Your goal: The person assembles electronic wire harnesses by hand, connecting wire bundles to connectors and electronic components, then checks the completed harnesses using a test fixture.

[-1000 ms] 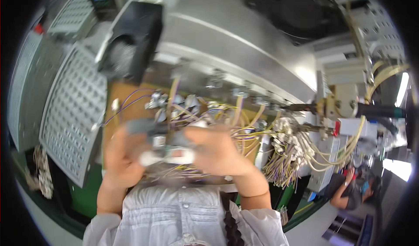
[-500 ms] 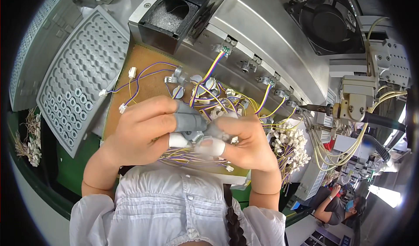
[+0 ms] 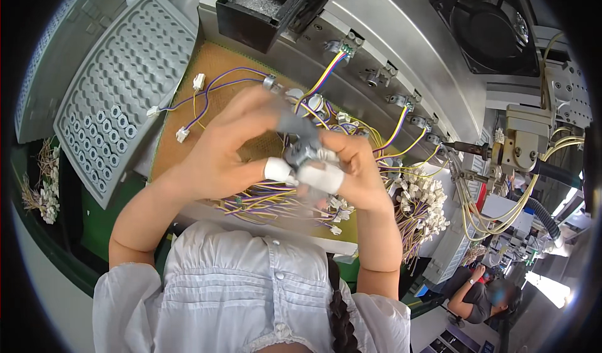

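Note:
My left hand (image 3: 241,136) and my right hand (image 3: 354,171) meet above the middle of the bench. Between their fingertips is a small grey metal part (image 3: 302,153), blurred and partly covered, pinched by both. Grey covers wrap some left fingers, and white ones cover both thumbs. Beneath the hands lies a bundle of yellow and purple wires (image 3: 263,207) with white plugs. Beyond them, small round metal motors (image 3: 315,102) with wires lie on the brown mat (image 3: 216,58).
A grey moulded tray (image 3: 128,71) with several round parts stands at left. Ahead runs a metal machine (image 3: 389,33) with wired motors in clips. A soldering tip (image 3: 464,147) juts in from the right. White-plugged wires (image 3: 420,202) hang at right. Another person (image 3: 473,300) sits farther off.
My left hand has risen a little, its fingers lifting over the part. Both hands and the part have shifted slightly up and right, and the whole view has also shifted a little.

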Tool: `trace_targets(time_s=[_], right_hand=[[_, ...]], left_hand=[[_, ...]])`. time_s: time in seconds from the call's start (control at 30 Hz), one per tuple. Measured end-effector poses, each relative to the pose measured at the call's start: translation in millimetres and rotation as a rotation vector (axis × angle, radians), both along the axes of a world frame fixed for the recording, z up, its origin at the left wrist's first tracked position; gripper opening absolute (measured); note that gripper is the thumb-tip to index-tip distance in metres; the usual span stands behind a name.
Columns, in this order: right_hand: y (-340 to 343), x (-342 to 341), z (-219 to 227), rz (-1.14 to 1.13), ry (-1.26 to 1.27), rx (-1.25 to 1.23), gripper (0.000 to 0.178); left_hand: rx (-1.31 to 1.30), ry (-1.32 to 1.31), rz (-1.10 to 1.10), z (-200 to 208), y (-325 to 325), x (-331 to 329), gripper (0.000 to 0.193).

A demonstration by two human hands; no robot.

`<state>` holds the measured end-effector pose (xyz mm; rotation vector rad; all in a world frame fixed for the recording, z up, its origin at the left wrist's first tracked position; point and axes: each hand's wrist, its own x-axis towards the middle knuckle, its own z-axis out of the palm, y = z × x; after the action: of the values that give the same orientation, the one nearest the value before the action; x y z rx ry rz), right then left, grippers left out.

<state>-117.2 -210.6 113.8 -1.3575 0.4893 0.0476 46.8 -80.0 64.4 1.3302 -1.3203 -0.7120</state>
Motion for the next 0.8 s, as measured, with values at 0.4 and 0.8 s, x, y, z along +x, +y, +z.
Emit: trace_targets(time_s=[0.4, 0.8], right_hand=[[24, 22, -29, -0.945, -0.377, 0.226, 0.027], [-1, 27, -14, -0.826, -0.326, 0.377, 0.038]], left_hand=[[-0.298, -0.754, 0.105, -33, 35, -13, 0.020], [-0.235, -0.465, 0.164, 27, -7, -5, 0.022]])
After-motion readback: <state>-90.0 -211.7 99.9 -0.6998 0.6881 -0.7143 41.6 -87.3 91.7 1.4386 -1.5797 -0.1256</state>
